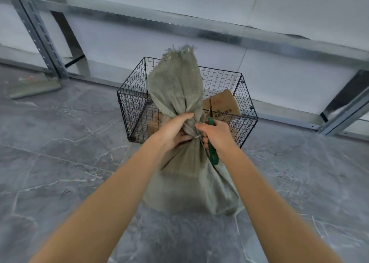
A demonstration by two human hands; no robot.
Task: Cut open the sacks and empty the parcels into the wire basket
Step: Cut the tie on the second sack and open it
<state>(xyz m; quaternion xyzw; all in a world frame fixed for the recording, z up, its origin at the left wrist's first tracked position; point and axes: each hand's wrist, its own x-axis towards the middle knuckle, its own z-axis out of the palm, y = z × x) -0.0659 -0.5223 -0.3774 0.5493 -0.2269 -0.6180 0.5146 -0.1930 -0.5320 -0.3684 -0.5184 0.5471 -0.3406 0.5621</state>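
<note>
Already some parcels lie in the wire basket (135, 95), among them a brown cardboard box (223, 105) leaning at its 3 o'clock side, so part of the emptying looks done. A grey-green woven sack (179, 175) stands upright on the stone floor (60, 143) at the basket's 6 o'clock, full and tied shut at its neck by a thin pale tie (197, 136). The left hand (175, 129) has its grip closed around the bunched neck just above the tie. The right hand (217, 134) has its grip wrapped on green-handled scissors (212, 143), blades pointing to 12 o'clock beside the neck, not on the tie. Judging by this, the sack is not yet cut; severing the tie and tipping the contents into the basket are left.
</note>
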